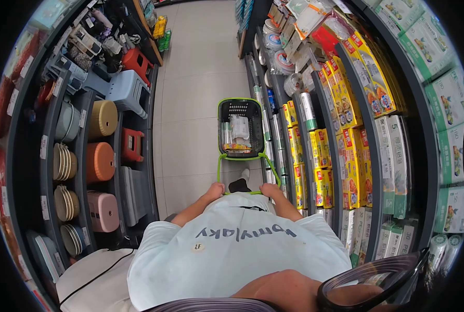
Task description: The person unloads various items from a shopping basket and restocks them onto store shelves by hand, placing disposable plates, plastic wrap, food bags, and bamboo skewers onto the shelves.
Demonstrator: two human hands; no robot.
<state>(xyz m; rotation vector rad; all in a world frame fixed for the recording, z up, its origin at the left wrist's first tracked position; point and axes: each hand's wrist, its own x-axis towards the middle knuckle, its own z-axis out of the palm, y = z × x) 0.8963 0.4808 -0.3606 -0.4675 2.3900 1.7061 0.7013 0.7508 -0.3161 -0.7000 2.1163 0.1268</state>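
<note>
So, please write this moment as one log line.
left hand: on green handle | right hand: on green handle | black basket: ahead, packages inside | shelves: both sides

We see pale floor tiles (182, 109) between two dark racks. On our left: a light-blue plastic stool (127, 92) near a red-orange stool (137, 66), then a tan round container (103, 118), an orange container (101, 161) and a pink container (103, 211) in a row. On our right: yellow boxes (352, 171), green-and-white boxes (449, 99) at the outer edge, wrapped rolls (438, 249) near the glasses frame (323, 297).
</note>
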